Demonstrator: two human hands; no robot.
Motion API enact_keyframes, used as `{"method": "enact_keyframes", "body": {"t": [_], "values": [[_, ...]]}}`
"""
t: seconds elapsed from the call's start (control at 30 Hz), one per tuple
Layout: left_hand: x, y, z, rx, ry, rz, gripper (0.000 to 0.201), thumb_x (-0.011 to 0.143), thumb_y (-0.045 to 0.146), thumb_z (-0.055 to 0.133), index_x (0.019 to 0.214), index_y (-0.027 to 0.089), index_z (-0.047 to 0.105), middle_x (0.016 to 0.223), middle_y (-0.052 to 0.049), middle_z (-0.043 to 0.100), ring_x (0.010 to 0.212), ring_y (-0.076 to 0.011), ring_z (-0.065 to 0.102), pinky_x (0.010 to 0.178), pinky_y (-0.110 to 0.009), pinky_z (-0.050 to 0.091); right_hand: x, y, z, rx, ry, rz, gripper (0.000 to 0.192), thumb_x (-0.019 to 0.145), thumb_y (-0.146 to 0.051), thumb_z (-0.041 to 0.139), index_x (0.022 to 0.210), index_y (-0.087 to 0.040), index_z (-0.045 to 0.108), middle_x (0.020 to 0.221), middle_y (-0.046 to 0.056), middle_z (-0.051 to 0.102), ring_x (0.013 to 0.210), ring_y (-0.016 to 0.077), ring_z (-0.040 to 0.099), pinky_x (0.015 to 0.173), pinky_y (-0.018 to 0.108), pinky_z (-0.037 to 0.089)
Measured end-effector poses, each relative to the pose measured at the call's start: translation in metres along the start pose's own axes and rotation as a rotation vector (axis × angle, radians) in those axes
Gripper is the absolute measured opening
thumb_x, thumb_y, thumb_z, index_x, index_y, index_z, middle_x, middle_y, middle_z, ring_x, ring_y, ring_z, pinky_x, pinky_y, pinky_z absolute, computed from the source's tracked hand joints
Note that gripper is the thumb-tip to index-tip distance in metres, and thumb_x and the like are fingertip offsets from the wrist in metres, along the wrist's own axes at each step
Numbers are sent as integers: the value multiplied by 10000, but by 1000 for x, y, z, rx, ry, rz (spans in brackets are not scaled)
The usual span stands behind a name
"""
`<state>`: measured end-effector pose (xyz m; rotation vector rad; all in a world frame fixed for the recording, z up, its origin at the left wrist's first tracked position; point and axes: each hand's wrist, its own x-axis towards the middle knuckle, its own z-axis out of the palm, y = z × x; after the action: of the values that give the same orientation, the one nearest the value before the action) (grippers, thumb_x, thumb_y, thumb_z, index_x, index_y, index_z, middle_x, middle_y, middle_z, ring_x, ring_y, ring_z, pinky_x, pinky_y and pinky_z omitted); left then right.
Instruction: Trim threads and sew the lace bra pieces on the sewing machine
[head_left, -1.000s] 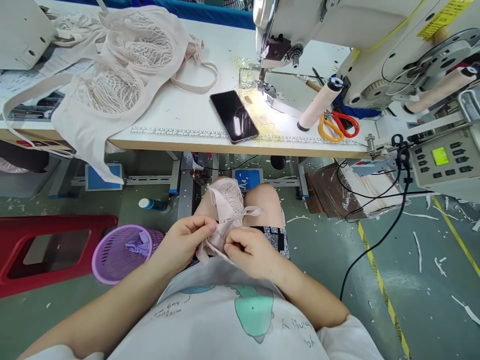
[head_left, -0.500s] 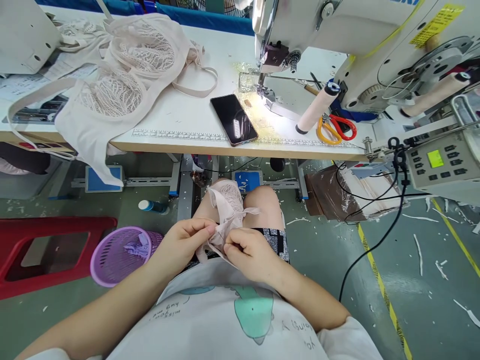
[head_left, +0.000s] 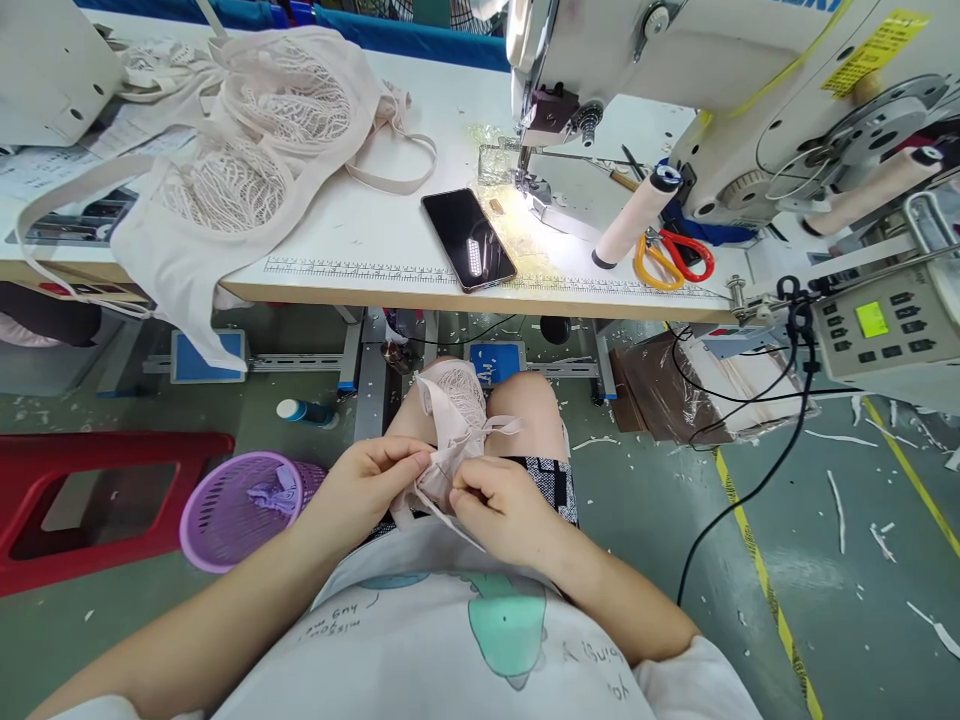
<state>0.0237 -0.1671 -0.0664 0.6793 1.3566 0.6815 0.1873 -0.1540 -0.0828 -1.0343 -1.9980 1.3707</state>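
Note:
A pale pink bra (head_left: 456, 400) with a lace cup lies over my lap. My left hand (head_left: 384, 478) pinches its fabric between thumb and fingers, on the left side. Close by on the right, my right hand (head_left: 499, 505) is closed with the fingers curled on the same garment; a thin strap runs down beside it. The fingertips partly hide the exact spot being gripped. On the table edge above, more pale pink lace bras (head_left: 247, 190) lie in a pile, one end hanging over the front.
A sewing machine (head_left: 600, 60) stands on the white table, with a phone (head_left: 469, 240), a thread cone (head_left: 636, 217) and orange-red scissors (head_left: 673, 260) near the front edge. On the floor at left are a purple basket (head_left: 217, 510) and a red stool (head_left: 112, 545). A control box (head_left: 885, 320) sits at right.
Both hands stay almost in place on the bra. The thin strap by my right hand now extends lower, lying straighter toward my shirt.

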Motion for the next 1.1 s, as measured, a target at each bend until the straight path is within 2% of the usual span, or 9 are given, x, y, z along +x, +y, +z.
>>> {"method": "enact_keyframes", "body": {"t": [0.4,0.6,0.83,1.0,1.1], "values": [[-3,5,1,111,47,46,267,603,368,625,655,106,627,693,-44,576,516,-61,488,446,-135,400,1,-4,4,1,32,21,166,718,-121,406,561,-153,359,555,-15,426,546,82,388,535,195,287],[-6,13,4,118,25,55,288,588,382,623,584,95,602,651,-37,531,500,-63,471,409,-135,390,0,-3,9,-4,55,13,183,730,-128,396,564,-160,327,558,-16,400,545,85,371,529,205,280],[-4,9,1,93,-4,77,250,603,348,604,536,108,575,560,-13,488,505,-47,431,450,-119,364,-1,-1,8,-37,55,-61,204,763,-161,385,568,-162,323,582,-5,397,569,96,376,533,216,290],[-5,11,5,257,-1,166,269,618,344,571,493,107,547,565,-20,483,534,-64,432,452,-119,351,0,-1,11,-53,100,-42,190,785,-181,398,597,-160,380,612,3,448,604,104,407,561,219,316],[-5,13,5,310,21,212,264,651,342,543,524,110,548,569,-17,480,550,-62,429,489,-111,355,3,-4,7,-42,69,17,173,800,-187,417,630,-156,420,624,-3,479,624,100,429,585,215,333]]}}
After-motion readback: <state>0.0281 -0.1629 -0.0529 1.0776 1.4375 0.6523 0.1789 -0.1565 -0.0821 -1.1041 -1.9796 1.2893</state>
